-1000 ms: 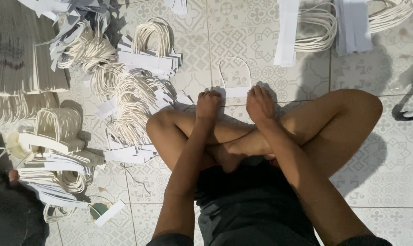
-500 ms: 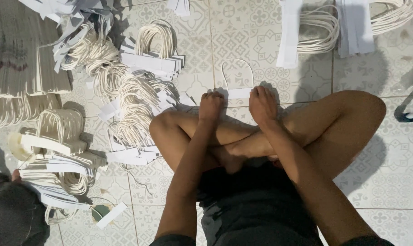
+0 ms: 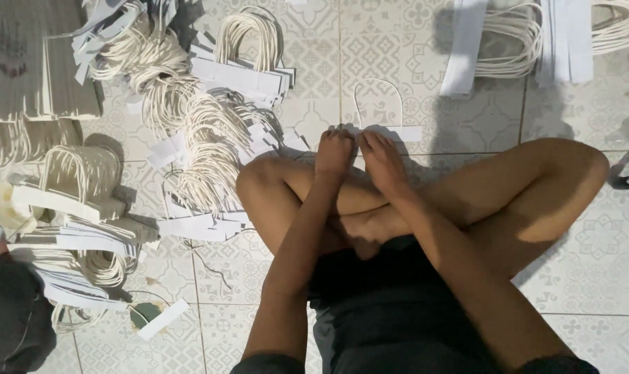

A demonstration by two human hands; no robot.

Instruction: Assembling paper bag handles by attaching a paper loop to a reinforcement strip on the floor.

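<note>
Two bare hands close together just above the middle of the frame: left hand [image 3: 334, 154] and right hand [image 3: 382, 161], side by side, fingers bent down onto the near end of a white paper strip [image 3: 401, 132]. Fingertips touching the strip, but hard to tell whether pinching it or only pressing it flat. Strip lying on the tiled floor [image 3: 314, 69], right in front of the crossed legs [image 3: 536, 187], with a thin cord loop [image 3: 378, 83] standing out from it toward the top of the frame. Big messy pile of the same cord handles [image 3: 210, 152] left of the middle, near the left hand but not touching it. Neat stack of handles [image 3: 248, 66] higher up, long white strips [image 3: 467, 41] at the upper right, flat brown paper stacks [image 3: 30, 62] at the upper left. Someone else in dark clothes [image 3: 9, 318] at the lower left edge. Things that might go wrong, as a guess: strip sliding on the smooth tile if pushed from one side only; cord loop pulling loose if pressed too lightly; left arm brushing the messy pile and tangling the cords.
</note>
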